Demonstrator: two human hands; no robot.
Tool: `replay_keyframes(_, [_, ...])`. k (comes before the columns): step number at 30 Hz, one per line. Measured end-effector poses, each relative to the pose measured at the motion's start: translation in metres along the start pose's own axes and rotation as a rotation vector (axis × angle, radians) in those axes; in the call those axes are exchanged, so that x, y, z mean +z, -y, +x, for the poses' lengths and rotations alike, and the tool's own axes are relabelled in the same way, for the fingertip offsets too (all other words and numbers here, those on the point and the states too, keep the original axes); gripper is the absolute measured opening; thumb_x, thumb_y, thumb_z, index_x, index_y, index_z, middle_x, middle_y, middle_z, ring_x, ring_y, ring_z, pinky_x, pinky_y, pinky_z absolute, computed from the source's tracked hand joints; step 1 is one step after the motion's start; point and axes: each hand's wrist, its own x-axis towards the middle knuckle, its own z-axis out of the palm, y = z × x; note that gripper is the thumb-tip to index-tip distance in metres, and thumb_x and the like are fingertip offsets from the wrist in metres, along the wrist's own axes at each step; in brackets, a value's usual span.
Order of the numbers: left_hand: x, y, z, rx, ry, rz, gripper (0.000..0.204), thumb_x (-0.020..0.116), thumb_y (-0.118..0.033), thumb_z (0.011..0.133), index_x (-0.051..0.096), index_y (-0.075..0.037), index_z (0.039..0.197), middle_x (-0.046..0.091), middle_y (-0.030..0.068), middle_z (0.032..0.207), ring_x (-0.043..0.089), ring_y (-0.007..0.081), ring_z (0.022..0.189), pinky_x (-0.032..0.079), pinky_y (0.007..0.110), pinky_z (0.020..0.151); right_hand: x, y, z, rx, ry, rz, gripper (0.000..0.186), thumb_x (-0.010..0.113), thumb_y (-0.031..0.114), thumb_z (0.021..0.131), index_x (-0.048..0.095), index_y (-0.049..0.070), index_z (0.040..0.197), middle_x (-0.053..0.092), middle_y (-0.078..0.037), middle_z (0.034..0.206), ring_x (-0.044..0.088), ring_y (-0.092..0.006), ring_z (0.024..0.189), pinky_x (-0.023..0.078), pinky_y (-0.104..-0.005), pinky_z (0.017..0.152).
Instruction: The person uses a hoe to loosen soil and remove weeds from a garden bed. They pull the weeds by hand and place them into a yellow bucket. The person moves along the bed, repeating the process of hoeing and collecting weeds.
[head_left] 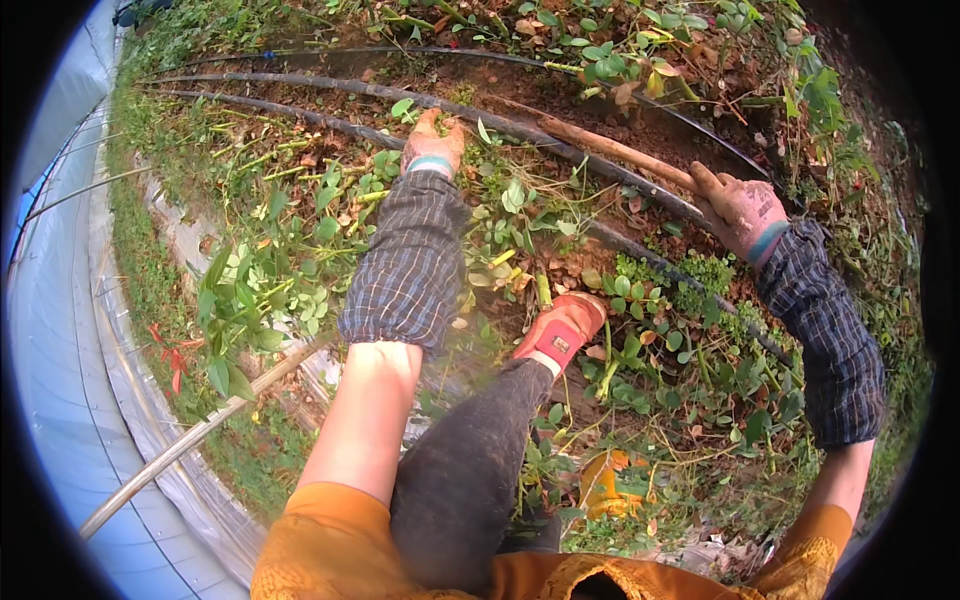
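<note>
Plainly, a wooden handle (pixel 622 153) reaches leftward across the bed (pixel 610 112) from the right hand (pixel 740 208).

Its long axis slants away and to the left from the grip, almost alongside a thick dark hose (pixel 345 87) and just beyond it, well in from the bed's left edge. The right hand is closed around the near end, so it is the nearer one; the left hand (pixel 435 143), fingers curled down by green leaves (pixel 402 108), is apart from the handle's far end, and whether it grips any greenery I cannot tell. The handle looks slim, round and pale brown, smooth near the grip and darker toward its far end, where no tool head can be made out among the soil and litter.
</note>
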Motion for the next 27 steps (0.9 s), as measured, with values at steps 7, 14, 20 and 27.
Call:
replay_keyframes(7, [0.024,0.016,0.005,-0.116,-0.333,-0.906,0.028,0.063,-0.005,0.085,0.059,-0.003,0.113,0.066,0.0154,0.091,0.059,0.0216,0.069,0.048,0.033,0.063,0.013,0.042,0.028,0.042,-0.122,0.255,0.032,0.055,0.016,0.091,0.055,0.006,0.121,0.064,-0.017,0.079,0.062,-0.0342,0.068,0.050,-0.0425,0.058])
replay_keyframes(14, [0.003,-0.020,-0.053,0.149,-0.429,-0.665,0.017,0.059,-0.003,0.084,0.057,0.000,0.100,0.061,0.0107,0.083,0.059,0.0173,0.073,0.051,0.032,0.066,0.008,0.021,-0.091,0.402,-0.143,0.338,0.031,0.053,0.017,0.092,0.056,0.006,0.122,0.065,-0.021,0.096,0.065,-0.0352,0.082,0.052,-0.0424,0.068])
replay_keyframes(20, [0.064,-0.041,-0.119,0.551,-0.158,-0.718,0.013,0.056,0.003,0.085,0.056,-0.001,0.098,0.055,0.0022,0.084,0.052,0.0109,0.072,0.047,0.026,0.063,0.006,0.046,-0.003,0.429,-0.074,0.365,0.027,0.051,0.021,0.094,0.056,0.006,0.115,0.065,-0.018,0.084,0.065,-0.0334,0.078,0.050,-0.0407,0.063])
replay_keyframes(27, [0.019,-0.021,-0.171,0.551,-0.046,-0.875,0.017,0.055,0.002,0.087,0.058,0.000,0.105,0.059,0.0048,0.089,0.056,0.0108,0.076,0.049,0.025,0.065,0.012,0.092,0.091,0.370,0.035,0.327,0.026,0.051,0.022,0.094,0.057,0.007,0.115,0.063,-0.017,0.077,0.064,-0.0320,0.069,0.049,-0.0422,0.057])
